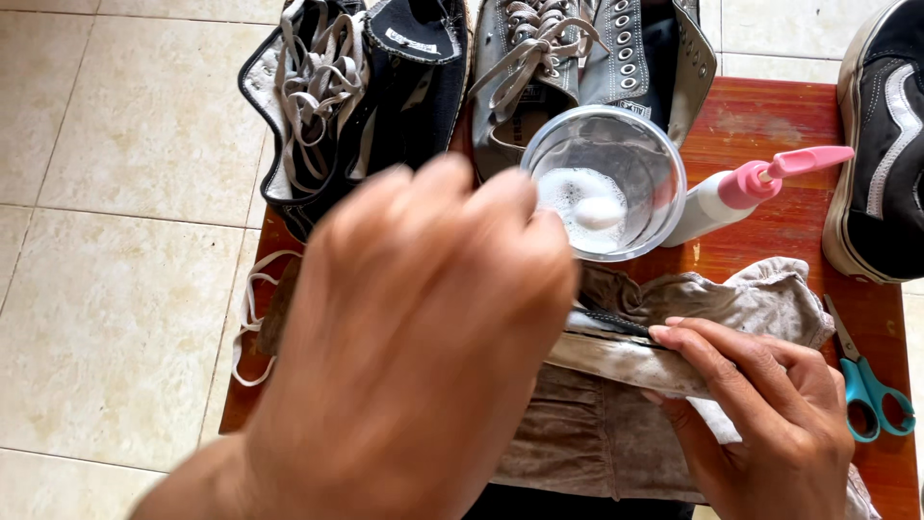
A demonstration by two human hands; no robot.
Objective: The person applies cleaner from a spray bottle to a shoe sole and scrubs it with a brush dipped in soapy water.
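My left hand (414,337) fills the middle of the view, blurred and raised close to the camera, fingers curled near the rim of a clear bowl (664,159) of foamy white liquid; whether it holds anything I cannot tell. My right hand (770,404) grips the dirty pale sole edge of a shoe (616,351) that lies on a stained grey-brown cloth (760,294). Most of that shoe is hidden behind my left hand.
A small red-brown wooden table (770,116) stands on a beige tiled floor. On it are a black sneaker (356,96), a grey high-top sneaker (587,58), a black and white shoe (881,154), a pink-capped white bottle (741,188), teal scissors (866,385) and loose white laces (252,318).
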